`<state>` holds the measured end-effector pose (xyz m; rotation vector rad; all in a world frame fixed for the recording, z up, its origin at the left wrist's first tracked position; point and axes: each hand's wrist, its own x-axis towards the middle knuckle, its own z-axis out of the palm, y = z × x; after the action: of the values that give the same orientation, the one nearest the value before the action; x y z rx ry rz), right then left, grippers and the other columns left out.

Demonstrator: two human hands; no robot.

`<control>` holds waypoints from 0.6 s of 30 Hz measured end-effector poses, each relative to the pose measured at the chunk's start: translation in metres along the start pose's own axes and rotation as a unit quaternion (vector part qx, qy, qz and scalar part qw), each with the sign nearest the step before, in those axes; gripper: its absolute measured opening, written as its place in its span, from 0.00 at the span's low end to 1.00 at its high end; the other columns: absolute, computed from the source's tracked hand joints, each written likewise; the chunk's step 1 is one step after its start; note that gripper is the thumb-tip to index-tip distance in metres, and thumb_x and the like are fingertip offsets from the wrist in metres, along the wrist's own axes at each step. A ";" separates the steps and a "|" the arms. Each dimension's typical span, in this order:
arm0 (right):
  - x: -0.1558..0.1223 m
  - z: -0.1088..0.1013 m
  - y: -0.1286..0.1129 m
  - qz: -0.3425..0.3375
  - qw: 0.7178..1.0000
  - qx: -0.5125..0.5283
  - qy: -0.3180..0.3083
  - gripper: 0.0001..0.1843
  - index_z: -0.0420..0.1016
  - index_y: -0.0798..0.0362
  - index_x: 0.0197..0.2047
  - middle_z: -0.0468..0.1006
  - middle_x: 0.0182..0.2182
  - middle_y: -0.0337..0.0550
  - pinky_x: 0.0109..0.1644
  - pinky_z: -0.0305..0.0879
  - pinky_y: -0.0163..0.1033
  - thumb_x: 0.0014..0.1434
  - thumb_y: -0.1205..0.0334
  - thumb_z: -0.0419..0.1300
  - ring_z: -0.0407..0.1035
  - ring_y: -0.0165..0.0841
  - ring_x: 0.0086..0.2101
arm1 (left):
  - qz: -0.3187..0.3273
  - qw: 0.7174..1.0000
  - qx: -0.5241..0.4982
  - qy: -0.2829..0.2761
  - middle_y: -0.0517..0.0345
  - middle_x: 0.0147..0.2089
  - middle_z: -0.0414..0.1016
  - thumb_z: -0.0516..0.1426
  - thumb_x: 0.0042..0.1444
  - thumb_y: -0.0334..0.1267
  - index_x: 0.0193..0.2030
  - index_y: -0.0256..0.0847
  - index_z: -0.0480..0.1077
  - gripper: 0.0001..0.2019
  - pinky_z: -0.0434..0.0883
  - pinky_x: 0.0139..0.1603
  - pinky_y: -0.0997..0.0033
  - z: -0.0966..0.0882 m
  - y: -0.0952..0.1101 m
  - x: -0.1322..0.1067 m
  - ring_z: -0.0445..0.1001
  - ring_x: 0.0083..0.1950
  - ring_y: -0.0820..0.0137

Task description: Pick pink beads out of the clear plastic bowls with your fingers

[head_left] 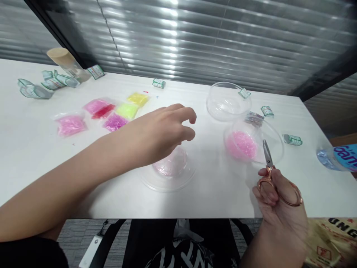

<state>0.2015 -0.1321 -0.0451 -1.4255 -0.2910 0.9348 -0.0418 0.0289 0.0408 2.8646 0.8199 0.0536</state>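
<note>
My left hand (164,130) hovers over the middle of the table, thumb and forefinger curled but apart, with nothing visible between them. Below it lies a clear plastic dome with a wide flat rim (167,186), partly hidden by the hand, with something pale pink showing through. Scissors (268,160) with rose-gold handles are in my right hand (276,197), blades pointing away from me and looking nearly shut. Just beyond the blades is a clear round plastic piece (281,143), with bright pink bits (242,145) and a small silvery packet (254,119) near it.
Small bags of coloured bits, pink (71,125), purple (115,122) and yellow (138,98) among them, lie left of centre. A clear bowl (213,108) stands at the back. Crumpled green-white wrappers (292,140) are scattered about. A bottle (338,158) lies at the right edge.
</note>
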 end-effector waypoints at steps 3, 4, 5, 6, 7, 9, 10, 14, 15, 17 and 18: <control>0.002 -0.003 0.004 -0.024 0.999 0.004 -0.023 0.14 0.76 0.56 0.28 0.53 0.10 0.26 0.16 0.41 0.28 0.51 0.53 0.68 0.45 0.19 0.12 | -0.020 0.998 -0.017 -0.049 0.54 0.46 0.73 0.50 0.60 0.31 0.34 0.41 0.75 0.11 0.65 0.30 0.72 0.000 0.009 0.002 0.72 0.34 0.72; 0.003 -0.004 0.006 -0.037 0.999 0.009 -0.031 0.13 0.76 0.56 0.28 0.53 0.10 0.26 0.16 0.41 0.29 0.50 0.54 0.69 0.45 0.19 0.12 | -0.033 0.996 -0.025 -0.085 0.55 0.41 0.74 0.51 0.59 0.30 0.33 0.41 0.74 0.11 0.63 0.27 0.73 0.002 0.010 0.003 0.71 0.30 0.74; 0.004 -0.005 0.009 -0.051 0.998 0.015 -0.037 0.12 0.77 0.55 0.28 0.54 0.10 0.27 0.17 0.42 0.29 0.50 0.54 0.69 0.45 0.19 0.12 | -0.044 0.991 -0.033 -0.120 0.56 0.38 0.74 0.52 0.58 0.29 0.32 0.41 0.74 0.10 0.61 0.26 0.74 0.004 0.009 0.003 0.69 0.27 0.75; 0.006 -0.006 0.011 -0.063 0.997 0.021 -0.041 0.12 0.77 0.54 0.28 0.54 0.10 0.27 0.17 0.42 0.29 0.49 0.54 0.69 0.46 0.19 0.12 | -0.052 0.987 -0.040 -0.147 0.57 0.35 0.74 0.52 0.57 0.28 0.31 0.41 0.74 0.10 0.60 0.25 0.74 0.007 0.006 0.004 0.68 0.25 0.75; 0.007 -0.007 0.014 -0.073 0.996 0.027 -0.046 0.11 0.77 0.54 0.28 0.55 0.09 0.27 0.17 0.42 0.29 0.48 0.55 0.70 0.46 0.19 0.11 | -0.057 0.984 -0.044 -0.161 0.57 0.33 0.74 0.53 0.57 0.28 0.31 0.41 0.73 0.09 0.60 0.25 0.74 0.011 0.004 0.005 0.68 0.25 0.75; 0.008 -0.007 0.019 -0.085 0.994 0.033 -0.058 0.11 0.78 0.54 0.27 0.56 0.09 0.27 0.17 0.41 0.30 0.47 0.55 0.70 0.45 0.18 0.11 | -0.058 0.984 -0.049 -0.162 0.57 0.30 0.74 0.53 0.57 0.29 0.29 0.41 0.73 0.09 0.59 0.26 0.74 0.019 -0.001 0.008 0.68 0.25 0.74; 0.009 -0.008 0.021 -0.089 0.993 0.034 -0.064 0.12 0.78 0.55 0.27 0.56 0.09 0.28 0.17 0.41 0.30 0.47 0.55 0.70 0.45 0.18 0.10 | -0.056 0.984 -0.051 -0.162 0.57 0.30 0.74 0.53 0.57 0.30 0.29 0.41 0.73 0.10 0.59 0.27 0.73 0.024 -0.004 0.010 0.68 0.25 0.74; 0.009 -0.009 0.026 -0.105 0.991 0.037 -0.073 0.12 0.79 0.55 0.27 0.58 0.08 0.29 0.18 0.41 0.30 0.46 0.54 0.70 0.45 0.18 0.10 | -0.047 0.982 -0.053 -0.177 0.56 0.30 0.74 0.53 0.58 0.30 0.28 0.41 0.73 0.11 0.59 0.28 0.73 0.036 -0.006 0.016 0.69 0.27 0.72; 0.009 -0.009 0.027 -0.107 0.991 0.038 -0.075 0.12 0.79 0.55 0.27 0.58 0.08 0.29 0.18 0.41 0.30 0.46 0.54 0.70 0.45 0.18 0.10 | -0.046 0.981 -0.051 -0.181 0.56 0.30 0.73 0.53 0.58 0.30 0.28 0.41 0.73 0.11 0.59 0.28 0.72 0.037 -0.005 0.017 0.69 0.27 0.72; 0.009 -0.010 0.027 -0.109 0.990 0.038 -0.078 0.12 0.78 0.55 0.27 0.58 0.08 0.28 0.18 0.41 0.31 0.47 0.54 0.70 0.45 0.18 0.10 | -0.042 0.982 -0.048 -0.178 0.56 0.30 0.73 0.53 0.58 0.30 0.27 0.41 0.73 0.11 0.58 0.27 0.72 0.038 -0.004 0.018 0.68 0.27 0.73; 0.009 -0.010 0.027 -0.110 0.990 0.036 -0.079 0.12 0.78 0.55 0.27 0.58 0.08 0.28 0.18 0.41 0.31 0.47 0.54 0.69 0.45 0.18 0.10 | -0.039 0.984 -0.051 -0.166 0.57 0.29 0.72 0.53 0.58 0.30 0.26 0.40 0.72 0.12 0.58 0.27 0.72 0.039 -0.004 0.018 0.68 0.26 0.73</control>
<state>0.2037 -0.1365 -0.0750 -1.2271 -0.5183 0.8687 -0.0258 0.0358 0.0019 2.6387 0.8289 -0.3699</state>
